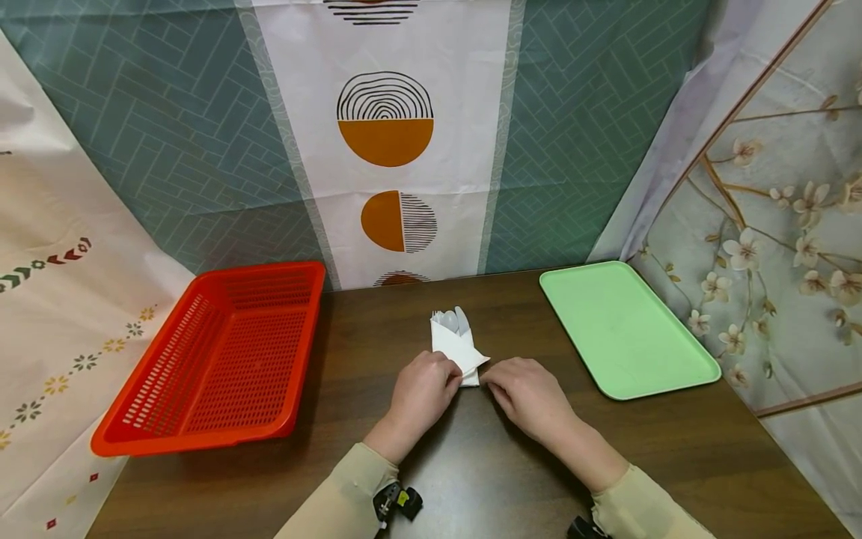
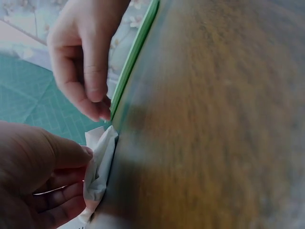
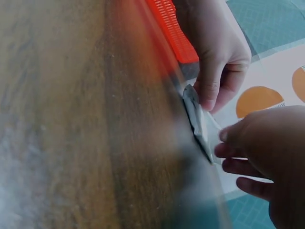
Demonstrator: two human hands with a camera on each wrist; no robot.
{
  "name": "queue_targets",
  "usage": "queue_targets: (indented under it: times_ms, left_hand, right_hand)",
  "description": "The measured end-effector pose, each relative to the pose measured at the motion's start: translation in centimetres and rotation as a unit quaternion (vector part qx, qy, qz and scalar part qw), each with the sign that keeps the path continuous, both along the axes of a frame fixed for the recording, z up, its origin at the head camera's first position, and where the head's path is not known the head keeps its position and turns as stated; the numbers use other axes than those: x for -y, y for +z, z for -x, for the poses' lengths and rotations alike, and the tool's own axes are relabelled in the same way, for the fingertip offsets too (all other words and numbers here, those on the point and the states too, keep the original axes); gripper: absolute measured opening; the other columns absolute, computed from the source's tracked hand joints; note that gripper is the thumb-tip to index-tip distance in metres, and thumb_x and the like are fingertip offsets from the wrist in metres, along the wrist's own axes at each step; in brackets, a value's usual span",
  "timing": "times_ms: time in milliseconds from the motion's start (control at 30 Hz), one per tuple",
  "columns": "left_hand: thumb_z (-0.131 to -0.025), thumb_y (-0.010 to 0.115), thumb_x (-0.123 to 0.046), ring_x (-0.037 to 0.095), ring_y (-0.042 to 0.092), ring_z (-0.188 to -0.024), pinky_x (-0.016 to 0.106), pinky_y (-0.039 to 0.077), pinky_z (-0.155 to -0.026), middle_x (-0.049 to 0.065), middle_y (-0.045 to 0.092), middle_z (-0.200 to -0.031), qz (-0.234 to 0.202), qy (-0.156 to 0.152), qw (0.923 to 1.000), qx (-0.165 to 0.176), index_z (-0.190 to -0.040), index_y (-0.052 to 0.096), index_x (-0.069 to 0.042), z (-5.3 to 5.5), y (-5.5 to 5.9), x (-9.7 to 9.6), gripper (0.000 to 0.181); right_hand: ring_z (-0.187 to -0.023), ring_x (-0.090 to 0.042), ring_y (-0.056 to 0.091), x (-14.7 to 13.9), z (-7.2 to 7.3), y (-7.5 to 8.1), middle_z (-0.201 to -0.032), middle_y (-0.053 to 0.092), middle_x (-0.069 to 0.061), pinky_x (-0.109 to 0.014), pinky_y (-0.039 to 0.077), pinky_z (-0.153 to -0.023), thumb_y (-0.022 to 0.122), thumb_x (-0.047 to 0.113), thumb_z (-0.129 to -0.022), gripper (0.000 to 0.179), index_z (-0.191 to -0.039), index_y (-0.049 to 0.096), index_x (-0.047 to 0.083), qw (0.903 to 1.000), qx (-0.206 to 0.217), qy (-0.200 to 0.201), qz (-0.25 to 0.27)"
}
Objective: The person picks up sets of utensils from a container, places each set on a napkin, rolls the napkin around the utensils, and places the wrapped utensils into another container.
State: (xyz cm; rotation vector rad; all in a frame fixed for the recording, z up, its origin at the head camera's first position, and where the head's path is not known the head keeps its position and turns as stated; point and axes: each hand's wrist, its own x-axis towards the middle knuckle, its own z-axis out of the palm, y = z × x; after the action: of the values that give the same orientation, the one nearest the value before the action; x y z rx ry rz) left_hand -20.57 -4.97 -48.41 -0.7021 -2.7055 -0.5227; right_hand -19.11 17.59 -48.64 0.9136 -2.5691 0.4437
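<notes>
A folded white paper napkin (image 1: pixel 453 346) lies on the table, wrapped around plastic cutlery. The tops of a fork, a spoon (image 1: pixel 450 321) and a knife (image 1: pixel 462 320) stick out at its far end. With thumb and fingers my left hand (image 1: pixel 423 385) pinches the napkin's near left edge; the left wrist view shows that thumb on the paper (image 2: pixel 98 167). Just right of the napkin hovers my right hand (image 1: pixel 528 397), its fingers loosely bent and holding nothing. In the right wrist view, its fingertips are close to the napkin's side; whether they touch, I cannot tell.
A red perforated plastic basket (image 1: pixel 289 404) stands on the left of the brown wooden table (image 1: pixel 498 479). To the right lies a light green tray (image 1: pixel 629 329). Patterned cloths hang behind the table and along both sides.
</notes>
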Motion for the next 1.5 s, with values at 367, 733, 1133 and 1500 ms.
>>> queue_targets:
  times_ms: [367,733,1133,1500]
  left_hand:
    - [-0.099,0.085,-0.018,0.020,0.069,-0.092,0.034,0.059,-0.078,-0.004,0.078,-0.098,0.029,-0.030,0.9988,-0.027,-0.096,0.085,-0.015,-0.7,-0.1,0.1,0.004]
    - [-0.100,0.083,-0.019,0.021,0.073,-0.105,0.038,0.061,-0.089,0.000,0.082,-0.112,0.059,-0.065,0.9959,-0.021,-0.111,0.084,-0.013,-1.7,0.2,0.7,0.013]
    - [-0.102,0.080,-0.022,0.021,0.073,-0.122,0.044,0.051,-0.114,0.003,0.079,-0.131,0.094,-0.098,0.9907,-0.015,-0.125,0.081,-0.009,-1.9,0.2,1.8,0.026]
    - [-0.103,0.079,-0.027,0.027,0.066,-0.138,0.049,0.044,-0.122,0.009,0.072,-0.144,0.131,-0.083,0.9878,0.001,-0.136,0.076,-0.006,-2.1,0.4,2.1,0.039]
  right_hand:
    - [-0.127,-0.032,0.069,0.7,0.6,-0.3,-0.135,0.075,-0.009,-0.052,0.054,-0.109,0.086,0.007,-0.094,0.041,-0.134,0.078,0.007,0.9993,-0.007,0.021,-0.028]
    - [-0.132,-0.032,0.068,0.7,0.6,-0.8,-0.140,0.074,-0.012,-0.053,0.052,-0.112,0.084,0.005,-0.094,0.043,-0.136,0.076,0.003,0.9965,-0.012,0.057,-0.060]
    - [-0.138,-0.032,0.065,0.7,0.3,-0.9,-0.146,0.071,-0.010,-0.055,0.048,-0.117,0.082,0.006,-0.097,0.044,-0.140,0.075,0.006,0.9954,0.015,0.057,-0.076]
    - [-0.142,-0.032,0.062,0.6,0.0,-0.5,-0.151,0.068,-0.010,-0.057,0.045,-0.119,0.077,0.006,-0.101,0.045,-0.145,0.071,0.006,0.9932,0.032,0.053,-0.099]
